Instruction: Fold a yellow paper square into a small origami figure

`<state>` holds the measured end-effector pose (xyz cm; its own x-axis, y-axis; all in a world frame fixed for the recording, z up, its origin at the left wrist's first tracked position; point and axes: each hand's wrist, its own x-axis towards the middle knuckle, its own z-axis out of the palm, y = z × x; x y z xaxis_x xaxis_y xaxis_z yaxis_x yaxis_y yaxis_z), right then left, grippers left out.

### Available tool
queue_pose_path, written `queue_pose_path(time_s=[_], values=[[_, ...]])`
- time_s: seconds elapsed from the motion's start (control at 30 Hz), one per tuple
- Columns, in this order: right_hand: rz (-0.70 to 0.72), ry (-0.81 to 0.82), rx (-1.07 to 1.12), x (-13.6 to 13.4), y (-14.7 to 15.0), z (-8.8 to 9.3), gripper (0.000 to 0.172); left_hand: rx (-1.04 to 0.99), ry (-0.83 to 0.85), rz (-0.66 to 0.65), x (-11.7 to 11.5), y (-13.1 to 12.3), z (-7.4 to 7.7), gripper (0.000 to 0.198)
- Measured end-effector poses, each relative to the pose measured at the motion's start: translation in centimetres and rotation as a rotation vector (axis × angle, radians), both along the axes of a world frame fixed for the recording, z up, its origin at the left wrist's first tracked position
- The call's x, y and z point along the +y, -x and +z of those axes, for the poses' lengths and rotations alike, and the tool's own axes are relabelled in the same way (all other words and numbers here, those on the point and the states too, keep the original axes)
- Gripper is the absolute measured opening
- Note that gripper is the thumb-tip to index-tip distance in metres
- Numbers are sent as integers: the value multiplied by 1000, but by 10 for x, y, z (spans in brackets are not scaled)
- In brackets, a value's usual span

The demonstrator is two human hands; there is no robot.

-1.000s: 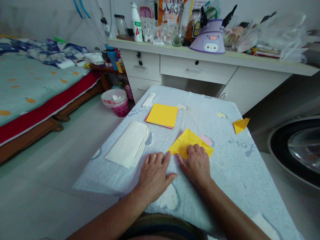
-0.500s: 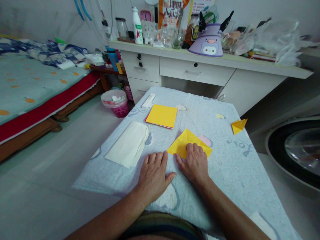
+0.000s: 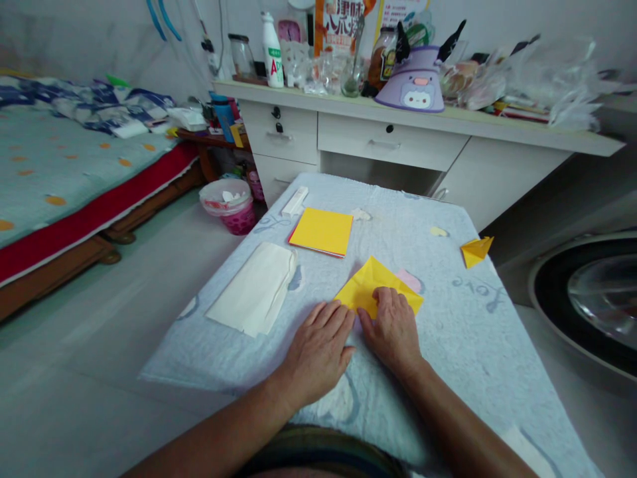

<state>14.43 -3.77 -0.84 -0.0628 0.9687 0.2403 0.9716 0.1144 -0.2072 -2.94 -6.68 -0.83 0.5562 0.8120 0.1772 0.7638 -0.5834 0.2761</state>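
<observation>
A folded yellow paper triangle (image 3: 372, 283) lies on the light blue cloth-covered table (image 3: 448, 345). My right hand (image 3: 393, 328) lies flat on the near edge of that paper, fingers stretched out and pressing it down. My left hand (image 3: 318, 348) lies flat beside it, fingers extended, with the fingertips touching the paper's left corner. A stack of yellow square sheets (image 3: 322, 230) sits further back. A small folded yellow piece (image 3: 476, 250) rests near the table's right edge.
A folded white cloth or paper (image 3: 259, 287) lies at the table's left. A white stick-like object (image 3: 295, 200) sits at the far left corner. A white desk with drawers (image 3: 383, 136) stands behind, a bed (image 3: 60, 172) at left, a pink bin (image 3: 231, 202) on the floor.
My left hand has slid right and forward, its fingertips now reaching the yellow paper's left corner. My right hand stays pressing on the paper.
</observation>
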Motion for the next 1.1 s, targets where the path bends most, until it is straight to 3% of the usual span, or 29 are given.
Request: queue_pose_path(time_s=[0.13,0.4,0.6,1.1], values=[[108,26,-5,-3,-7,-1,5,4,20,5,2,-1,2,48],[464,55,-131,-21,-26,6,34,12,25,31,1,-2,3,50],[452,82,-168,-25,-25,9,51,14,31,39,0,-3,4,46],[493,119,-188,-36,-46,11,62,62,42,36,2,-3,5,51]])
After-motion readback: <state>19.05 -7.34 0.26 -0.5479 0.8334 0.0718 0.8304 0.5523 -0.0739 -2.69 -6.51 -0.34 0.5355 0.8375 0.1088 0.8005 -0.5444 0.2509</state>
